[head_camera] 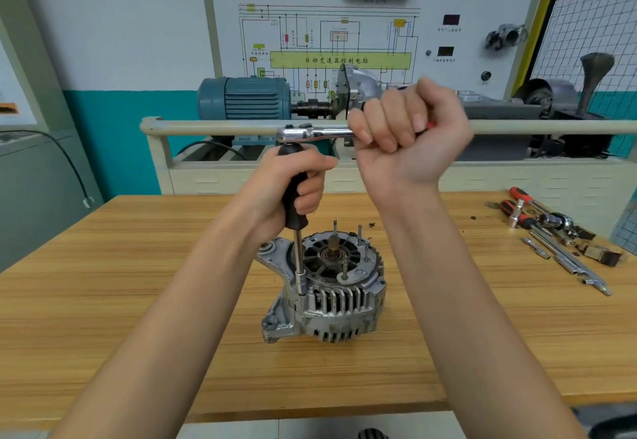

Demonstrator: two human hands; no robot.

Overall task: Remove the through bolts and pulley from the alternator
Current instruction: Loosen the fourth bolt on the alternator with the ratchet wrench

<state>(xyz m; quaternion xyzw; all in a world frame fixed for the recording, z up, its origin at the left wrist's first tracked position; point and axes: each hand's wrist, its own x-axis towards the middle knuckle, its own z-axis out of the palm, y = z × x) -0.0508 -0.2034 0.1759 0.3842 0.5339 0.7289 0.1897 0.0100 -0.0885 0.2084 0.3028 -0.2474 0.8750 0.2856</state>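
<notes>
The grey alternator (331, 297) stands on the wooden table (138, 300) with its rear end up, and several thin studs rise from its top. A black-handled socket driver (294, 204) stands upright, its steel shaft and socket (300, 283) set on the housing's left edge. My left hand (293, 183) grips the black handle. A chrome ratchet (310, 133) sits flat on the driver's top end, and my right hand (403, 128) grips the ratchet's handle in a fist. The pulley is hidden beneath the alternator.
Loose tools (551, 231) lie at the table's right end: red-handled ratchets, extension bars and sockets. Behind the table stands a training bench with a beige rail (206, 126), a blue motor (241, 99) and a wiring-diagram board (341, 42).
</notes>
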